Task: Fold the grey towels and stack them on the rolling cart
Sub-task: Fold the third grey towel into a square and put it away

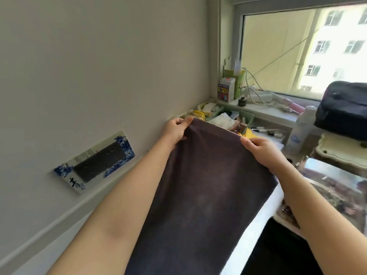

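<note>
A dark grey towel (200,195) hangs spread out in front of me, held up by its top edge. My left hand (176,130) pinches the top left corner. My right hand (260,148) pinches the top right corner. The towel drops down past the bottom of the frame and hides what lies under it. No rolling cart shows in this view.
A plain wall with a blue-and-white framed socket panel (95,163) is on the left. Ahead, a green organiser (230,118) of small items sits below a cluttered windowsill (264,110). A white bottle (299,130), a black bag (345,108) and a white surface (258,225) lie to the right.
</note>
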